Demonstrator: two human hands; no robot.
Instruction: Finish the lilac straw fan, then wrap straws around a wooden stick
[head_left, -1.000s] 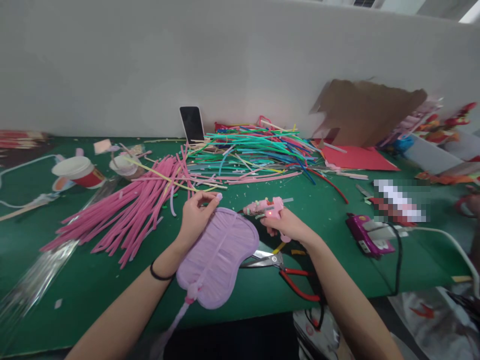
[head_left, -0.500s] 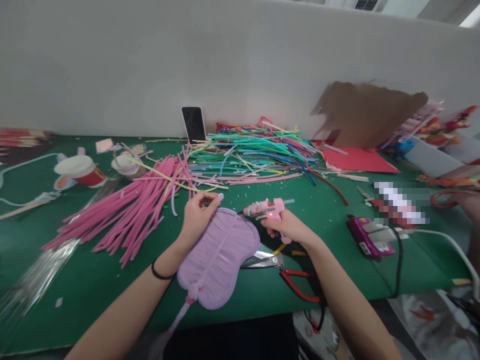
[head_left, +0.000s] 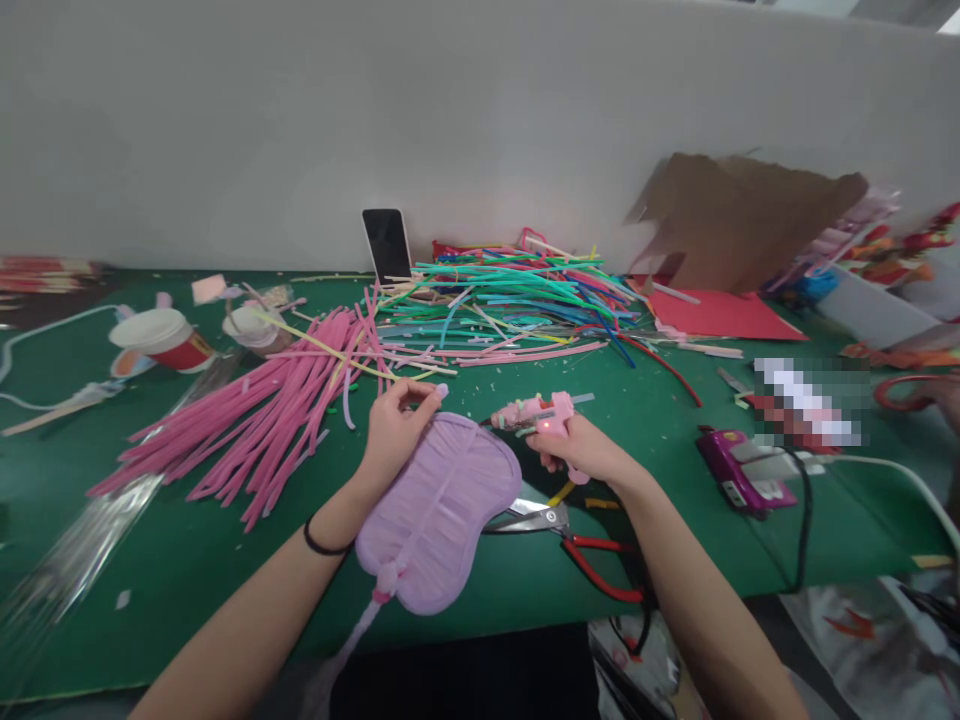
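Note:
A lavender fan [head_left: 442, 510], made of fuzzy stems with a rounded, lobed outline and a braided handle, slants above the table's front part. My left hand [head_left: 401, 425] is closed at its upper left edge, thumb and fingers pinched together; a small pale purple bit shows at the fingertips. In my right hand [head_left: 574, 445] is a pink hot glue gun [head_left: 529, 412] with a lit orange light. Its nozzle points left, at or very close to the fan's top right edge. Scissors [head_left: 551, 518] with red handles lie open on the table, partly behind the fan.
Pink fuzzy stems [head_left: 247, 420] spread at the left, near a paper cup [head_left: 169, 340]. A multicoloured stem pile [head_left: 517, 300] and a propped phone [head_left: 387, 245] stand at the back. A purple power strip [head_left: 739, 475] sits right; another person's hand [head_left: 937, 405] shows at the far edge.
The glue gun and my right hand have shifted very slightly right, while the view has tilted a little. My left hand and the fan stay nearly in place.

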